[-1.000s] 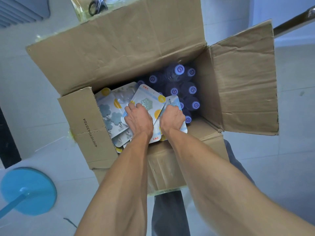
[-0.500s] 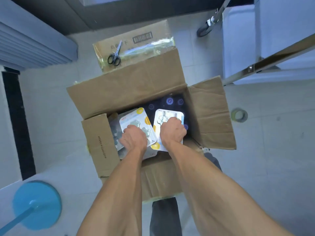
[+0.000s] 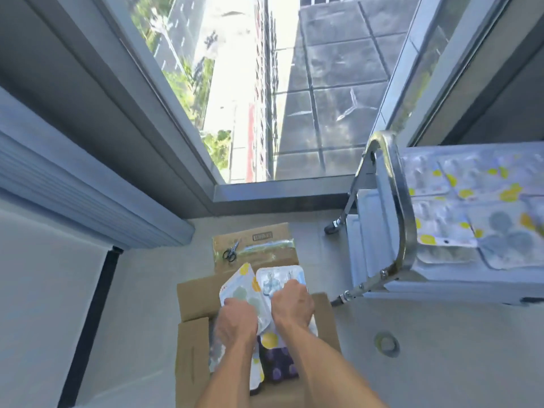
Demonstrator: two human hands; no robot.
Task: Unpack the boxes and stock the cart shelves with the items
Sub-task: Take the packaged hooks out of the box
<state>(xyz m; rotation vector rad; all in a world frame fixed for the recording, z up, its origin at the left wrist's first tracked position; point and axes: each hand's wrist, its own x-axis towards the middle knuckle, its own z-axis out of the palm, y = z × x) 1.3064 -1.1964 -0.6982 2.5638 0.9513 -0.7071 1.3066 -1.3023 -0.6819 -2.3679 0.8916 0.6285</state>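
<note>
An open cardboard box (image 3: 195, 293) stands on the floor below me. My left hand (image 3: 237, 320) grips a white hook pack with yellow dots (image 3: 241, 285), lifted above the box. Beside it, my right hand (image 3: 293, 304) grips a second hook pack (image 3: 278, 278). Dark bottles with purple caps (image 3: 279, 366) and more hook packs (image 3: 216, 353) lie inside the box. At the right, the metal cart (image 3: 397, 201) carries several of the same hook packs (image 3: 471, 207) on its top shelf.
A second, sealed cardboard box (image 3: 265, 251) with black scissors (image 3: 231, 253) on it sits beyond the open box. A glass door (image 3: 265, 98) is ahead. A roll of tape (image 3: 387, 343) lies on the tiled floor at the right.
Both hands have lifted the hook packs up out of the box. My view has tilted up, so the glass door and the cart's top shelf show now.
</note>
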